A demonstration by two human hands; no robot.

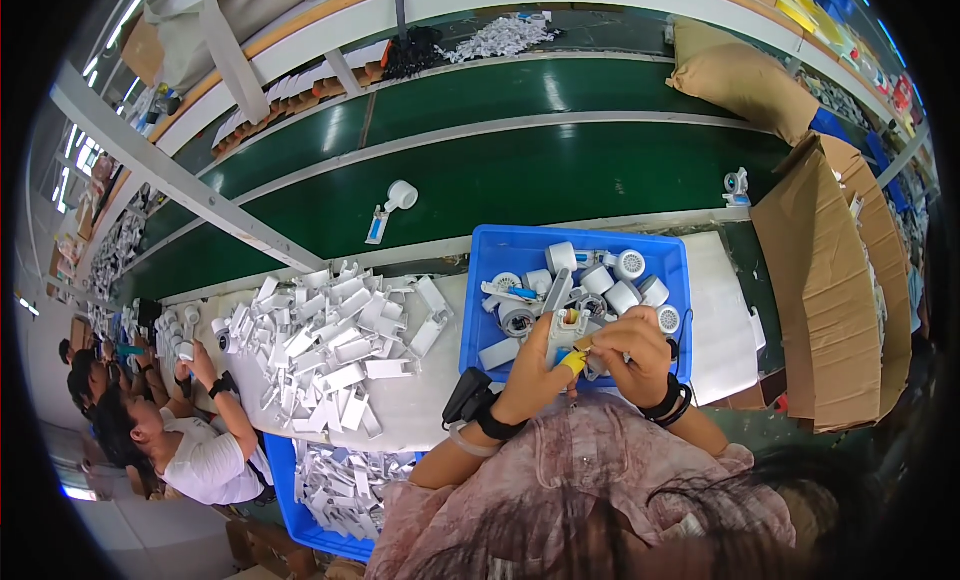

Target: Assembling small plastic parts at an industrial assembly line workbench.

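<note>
My left hand [532, 378] is closed around a white plastic housing [566, 332], held above the near side of a blue tray [474, 310]. Something yellow [574, 362] shows at the left thumb; whether it is a finger cover or a part, I cannot tell. The fingers of my right hand [640, 358] are pinched together close beside the housing, and what they hold is too small to make out. In the tray lie several white round-headed units with grilles [630, 265], resembling small handheld fans, some with grey rings or blue pieces.
Left of the tray is a heap of white plastic shells [340, 340]; a blue bin [290, 480] below holds more. Beyond runs a green conveyor [540, 170] carrying a white round-headed unit [402, 195]. A cardboard box [815, 290] stands right. A co-worker [205, 450] works at left.
</note>
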